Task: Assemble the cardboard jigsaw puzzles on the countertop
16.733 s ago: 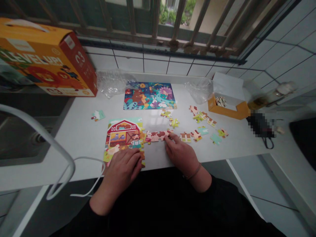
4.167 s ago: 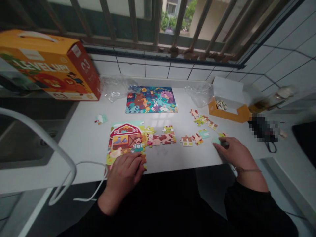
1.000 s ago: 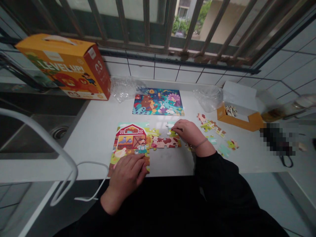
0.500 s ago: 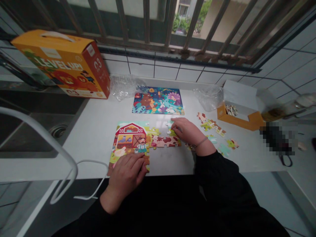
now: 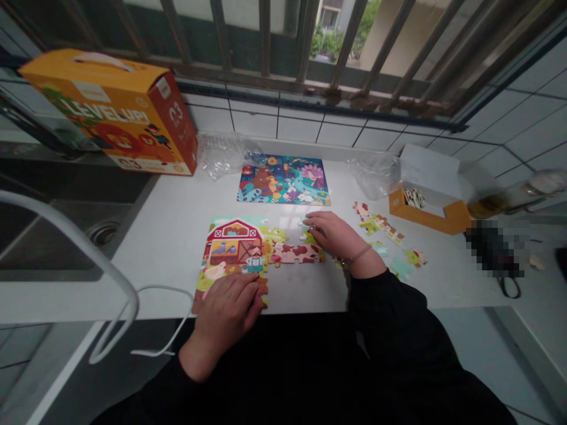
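Note:
A partly joined farm jigsaw puzzle (image 5: 237, 248) lies on the white counter, showing a red barn, a farmer and a hen. A row of joined pieces with a brown-spotted cow (image 5: 295, 254) extends from its right side. My left hand (image 5: 228, 307) rests on the puzzle's lower part, palm down with fingers lying over it. Above the cow's right end, the fingers of my right hand (image 5: 330, 232) are on a light-blue and green puzzle piece (image 5: 305, 237). Its right part is hidden under the hand. Loose puzzle pieces (image 5: 401, 267) are scattered right of my right wrist.
Behind the puzzle lies a dark-blue animal picture (image 5: 283, 180). Crumpled clear plastic (image 5: 374, 174) and an open orange box (image 5: 432, 215) holding pieces are at back right. An orange carton (image 5: 115, 118) stands by the sink (image 5: 57, 236). A white curved tube (image 5: 110, 271) crosses the left foreground.
My right hand has shifted very slightly, and the light-blue and green puzzle piece now sits closer against the cow row. My left hand stays where it was.

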{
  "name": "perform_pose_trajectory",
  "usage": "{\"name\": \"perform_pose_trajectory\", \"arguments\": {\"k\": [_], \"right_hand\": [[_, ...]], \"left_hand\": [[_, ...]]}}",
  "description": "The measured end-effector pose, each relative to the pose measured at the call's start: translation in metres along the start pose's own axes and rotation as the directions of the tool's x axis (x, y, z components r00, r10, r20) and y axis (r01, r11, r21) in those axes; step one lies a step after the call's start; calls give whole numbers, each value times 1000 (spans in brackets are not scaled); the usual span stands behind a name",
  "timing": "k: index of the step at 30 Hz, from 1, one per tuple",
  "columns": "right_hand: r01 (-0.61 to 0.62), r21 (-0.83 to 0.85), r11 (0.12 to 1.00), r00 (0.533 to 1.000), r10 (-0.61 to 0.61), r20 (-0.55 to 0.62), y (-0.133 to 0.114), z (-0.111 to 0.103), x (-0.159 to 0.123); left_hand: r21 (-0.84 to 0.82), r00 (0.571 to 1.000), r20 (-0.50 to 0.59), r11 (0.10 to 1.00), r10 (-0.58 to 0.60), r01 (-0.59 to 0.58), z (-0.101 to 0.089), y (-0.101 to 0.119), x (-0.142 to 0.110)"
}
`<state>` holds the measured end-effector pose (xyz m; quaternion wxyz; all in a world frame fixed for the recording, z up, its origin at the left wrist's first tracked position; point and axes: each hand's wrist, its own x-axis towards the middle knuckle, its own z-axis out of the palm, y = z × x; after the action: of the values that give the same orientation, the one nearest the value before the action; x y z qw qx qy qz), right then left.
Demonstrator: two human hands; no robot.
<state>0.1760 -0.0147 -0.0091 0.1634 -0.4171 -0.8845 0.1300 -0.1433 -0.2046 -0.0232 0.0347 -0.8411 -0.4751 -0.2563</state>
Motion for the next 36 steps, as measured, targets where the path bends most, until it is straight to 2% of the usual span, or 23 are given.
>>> {"name": "perform_pose_trajectory", "arguments": {"k": [4,10,13,16,18,20,23,26,27,29,31,34,36], "right_hand": [[-60,-64,996,998,63,32,-9,-1,2],[-106,-235,966,976,146,161,-36,6,1],[-124,-254,959,969,172,178,-46,7,2],[-137,-241,961,974,174,143,-45,-4,-4],[-188,-238,953,980,198,19,-35,-18,-19],[-291,-248,924,955,263,-138,-16,-36,-45],[-516,-298,803,853,450,-264,24,-60,-100],[-684,-363,633,728,623,-286,63,-74,-151],[-706,-365,607,705,650,-283,73,-76,-164],[-714,-336,615,698,660,-276,87,-76,-180],[-692,-275,667,722,634,-279,95,-75,-183],[-653,-184,735,754,608,-249,102,-75,-174],[-648,-159,745,760,618,-202,107,-79,-166]], "left_hand": [[24,1000,-17,1000,10,-10,-1,0,2],[24,999,-22,999,24,-24,-1,-2,3],[26,999,-20,999,25,-24,0,-3,2],[34,999,-23,999,33,-32,2,-4,2],[33,999,-25,999,41,-40,2,-4,2],[32,999,-25,998,46,-45,3,-4,1],[28,999,-20,999,37,-37,3,-4,1],[25,999,-21,999,36,-35,2,-4,2],[28,999,-26,999,42,-41,2,-4,2],[40,998,-40,998,56,-54,1,-4,4],[50,996,-47,996,70,-68,1,-5,5],[48,997,-33,996,73,-72,0,-5,5],[44,998,-27,997,62,-61,0,-5,5]]}}
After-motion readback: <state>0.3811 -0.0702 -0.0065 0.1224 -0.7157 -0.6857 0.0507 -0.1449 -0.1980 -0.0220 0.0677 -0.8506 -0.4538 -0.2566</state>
